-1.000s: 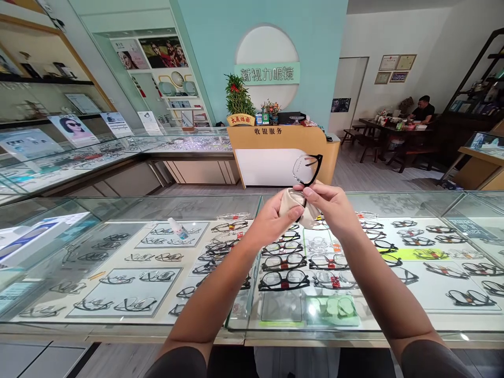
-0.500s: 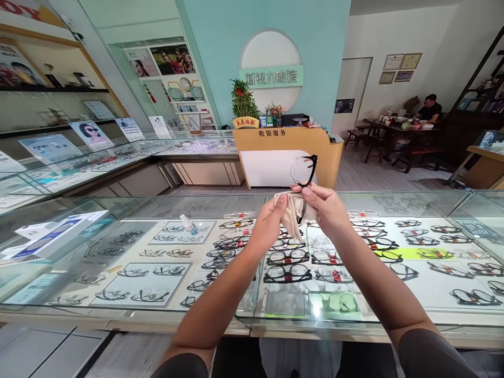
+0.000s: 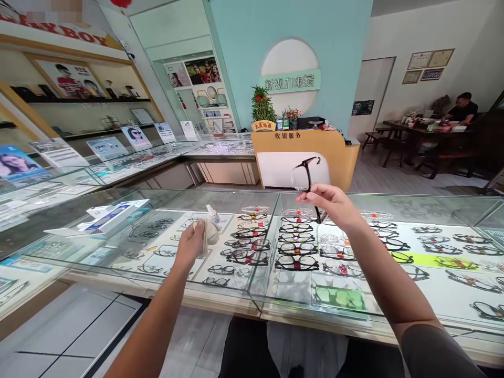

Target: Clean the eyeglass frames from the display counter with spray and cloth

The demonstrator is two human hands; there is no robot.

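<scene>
My right hand (image 3: 329, 206) is closed on a pair of black-framed eyeglasses (image 3: 308, 176), held up above the glass counter with one clear lens showing on top. My left hand (image 3: 191, 242) is away to the left, its fingers closed around a bunched beige cleaning cloth (image 3: 210, 233). Just behind that cloth stands a small white spray bottle (image 3: 213, 213) on the counter top. Beneath both hands, rows of eyeglasses (image 3: 297, 261) lie inside the glass display case (image 3: 260, 304).
An opened white and blue box (image 3: 114, 218) lies on the counter at the left. Beyond the counter stands a wooden cashier desk (image 3: 348, 163) with a potted plant (image 3: 263, 107). A person (image 3: 464, 110) sits at a dark table at the far right.
My left hand has come off the eyeglasses and moved left with the cloth, close to the spray bottle. My right hand keeps the eyeglasses raised, now turned more edge-on. The view has swung left.
</scene>
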